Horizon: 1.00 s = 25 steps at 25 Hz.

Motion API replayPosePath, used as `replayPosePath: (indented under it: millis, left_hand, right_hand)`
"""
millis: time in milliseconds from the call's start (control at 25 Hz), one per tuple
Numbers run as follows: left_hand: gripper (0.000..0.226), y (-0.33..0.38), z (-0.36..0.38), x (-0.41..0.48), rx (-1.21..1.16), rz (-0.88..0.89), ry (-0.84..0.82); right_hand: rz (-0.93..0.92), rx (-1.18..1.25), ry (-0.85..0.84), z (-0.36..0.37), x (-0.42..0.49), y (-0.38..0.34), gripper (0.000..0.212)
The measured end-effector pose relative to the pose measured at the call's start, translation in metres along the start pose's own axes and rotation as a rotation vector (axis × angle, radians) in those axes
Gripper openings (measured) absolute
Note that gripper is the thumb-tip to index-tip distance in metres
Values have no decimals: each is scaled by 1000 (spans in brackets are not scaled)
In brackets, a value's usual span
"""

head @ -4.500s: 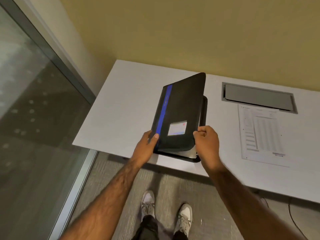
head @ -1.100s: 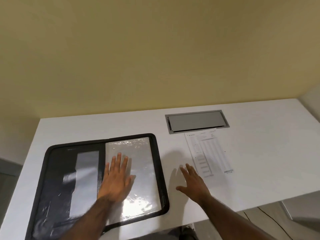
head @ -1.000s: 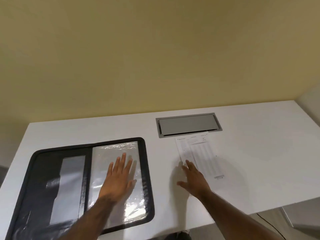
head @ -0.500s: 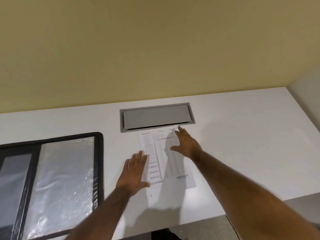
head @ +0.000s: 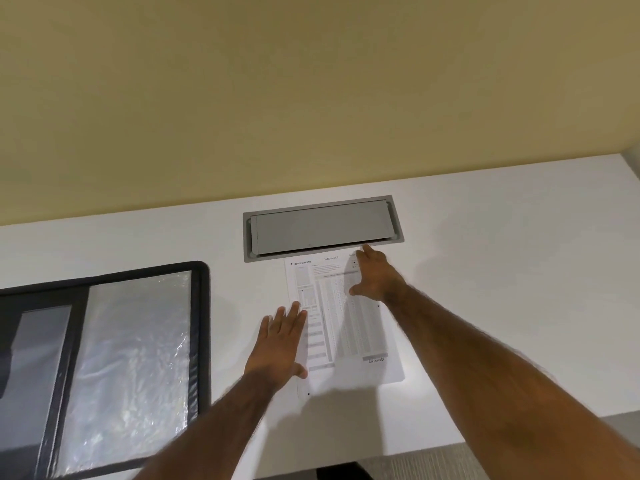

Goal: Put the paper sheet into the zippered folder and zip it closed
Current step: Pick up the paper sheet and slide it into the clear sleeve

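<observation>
A printed paper sheet point(head: 346, 327) lies flat on the white desk, just below a grey hatch. My left hand point(head: 280, 341) rests flat with fingers spread on the sheet's left edge. My right hand point(head: 375, 277) is spread over the sheet's top right corner, fingertips near the hatch. Neither hand holds anything. The black zippered folder point(head: 202, 327) lies open flat at the left, its clear plastic sleeve point(head: 135, 362) facing up; its left part is cut off by the frame.
A grey cable hatch point(head: 322, 228) is set into the white desk point(head: 502, 271) against the yellow wall. The desk's front edge runs along the bottom right, with grey carpet below it.
My left hand left the folder's sleeve and moved right onto the sheet's left edge. My right hand slid up to the sheet's top right corner. The view shifted right.
</observation>
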<state>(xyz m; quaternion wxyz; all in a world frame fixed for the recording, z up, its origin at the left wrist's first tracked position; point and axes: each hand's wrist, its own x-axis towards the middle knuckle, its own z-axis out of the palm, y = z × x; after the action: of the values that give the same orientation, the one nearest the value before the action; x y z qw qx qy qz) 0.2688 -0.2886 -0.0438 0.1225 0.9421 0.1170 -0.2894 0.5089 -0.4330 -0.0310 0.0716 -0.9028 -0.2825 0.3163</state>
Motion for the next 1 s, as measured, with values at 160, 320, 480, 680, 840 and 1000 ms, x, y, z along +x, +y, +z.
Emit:
replayPosePath:
  millis: [160, 320, 480, 680, 840, 1000]
  left_hand:
    - [118, 2, -1, -1, 2, -11, 0]
    - [119, 3, 7, -12, -41, -30, -10]
    - [119, -1, 16, -22, -37, -28, -17]
    - [120, 1, 16, -21, -4, -34, -20]
    - [121, 0, 17, -21, -1, -33, -26]
    - [122, -3, 21, -19, -44, -13, 16]
  right_hand:
    - [-9, 12, 40, -4, 6, -4, 99]
    - [-28, 38, 82, -1, 2, -5, 96]
    - [-48, 42, 91, 11, -10, -1, 91]
    - [-29, -38, 101, 12, -20, -9, 93]
    - [-7, 433, 79, 17, -32, -22, 78]
    - [143, 1174, 150, 25, -62, -12, 44]
